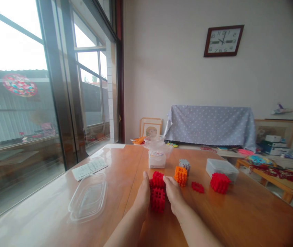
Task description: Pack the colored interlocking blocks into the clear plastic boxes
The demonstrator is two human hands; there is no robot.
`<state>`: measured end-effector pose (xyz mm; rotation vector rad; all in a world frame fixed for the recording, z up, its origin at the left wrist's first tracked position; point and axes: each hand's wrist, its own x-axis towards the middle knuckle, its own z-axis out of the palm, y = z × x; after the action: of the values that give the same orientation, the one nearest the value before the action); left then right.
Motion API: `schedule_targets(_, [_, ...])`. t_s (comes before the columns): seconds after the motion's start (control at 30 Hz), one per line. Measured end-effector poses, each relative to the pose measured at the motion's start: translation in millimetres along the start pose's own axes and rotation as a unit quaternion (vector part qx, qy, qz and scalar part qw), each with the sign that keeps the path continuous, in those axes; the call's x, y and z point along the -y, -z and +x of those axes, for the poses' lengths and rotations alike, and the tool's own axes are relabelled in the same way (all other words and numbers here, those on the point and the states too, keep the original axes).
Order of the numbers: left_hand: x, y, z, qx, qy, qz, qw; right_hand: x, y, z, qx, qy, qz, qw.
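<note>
In the middle of the table, my left hand (144,192) and my right hand (173,192) press in from both sides on stacks of red plastic lattice pieces (158,199). The red stacks stand close together, one behind another. My left thumb points up along their left side, and my right thumb touches the upper right. The fingertips are mostly hidden. Beyond my right hand stand an orange lattice block (180,176) and a grey one (184,165). A flat red piece (197,187) lies to the right, and another red block (220,183) sits farther right.
A clear plastic lid (88,197) and a printed sheet (89,168) lie on the left. A lidded white box (157,160) stands ahead, with clear containers (154,140) behind it. At the right is a translucent box (222,167). Windows border the left side.
</note>
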<state>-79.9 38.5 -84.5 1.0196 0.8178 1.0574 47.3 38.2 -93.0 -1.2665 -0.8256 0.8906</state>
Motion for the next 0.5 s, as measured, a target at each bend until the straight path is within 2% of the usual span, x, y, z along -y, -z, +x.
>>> schedule_targets(0.23, [-0.5,1.2,2.0,-0.070,0.026,-0.019,0.997,3.5,1.0,-1.7,0.016,0.018,-0.006,1.000])
schedule_targets(0.37, [-2.6,1.0,0.3,-0.019,0.015,-0.014,1.000,3.2,2.3,-3.1,0.028,0.013,-0.004,1.000])
schedule_targets(0.5, [-2.6,2.5,-0.5,-0.012,0.002,0.003,1.000,1.7,3.0,-2.6,0.029,0.005,-0.018,0.999])
